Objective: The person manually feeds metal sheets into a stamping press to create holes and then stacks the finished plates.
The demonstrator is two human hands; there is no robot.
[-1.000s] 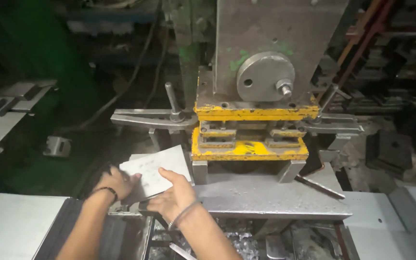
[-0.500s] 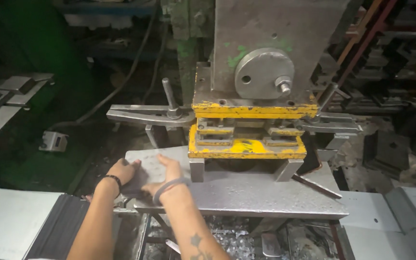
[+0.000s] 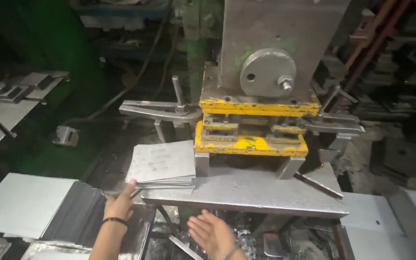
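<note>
The stack of flat metal sheets (image 3: 162, 163) is lying on the left end of the steel press table (image 3: 256, 190), just beside the yellow die block (image 3: 250, 143) and touching the table surface, with its left edge overhanging the table edge slightly. The left hand (image 3: 120, 204) is reaching up from below the press table toward the lower left corner of the stack; the fingers are extended and loosely spread, grasping nothing, and the fingertips (image 3: 132, 184) are touching or nearly touching the bottom sheets, though motion blur is making the contact hard to confirm. A dark band (image 3: 115, 221) is sitting on the left wrist. The right hand (image 3: 213, 233) is hovering below the front edge of the press table, well apart from the stack, palm turned upward and fingers released, holding nothing. Behind the yellow die block, the grey press body (image 3: 275, 43) is rising upward, carrying a round metal disc (image 3: 267, 72) on its face. A clamp arm (image 3: 157, 110) is extending left from the die block above the stack, and a second clamp arm (image 3: 335, 124) is extending right. A thin metal bar (image 3: 318, 185) is resting diagonally on the right part of the press table. To the left of the press table and lower, a large pale sheet (image 3: 22, 204) is lying flat next to a dark ribbed stack (image 3: 75, 216).
</note>
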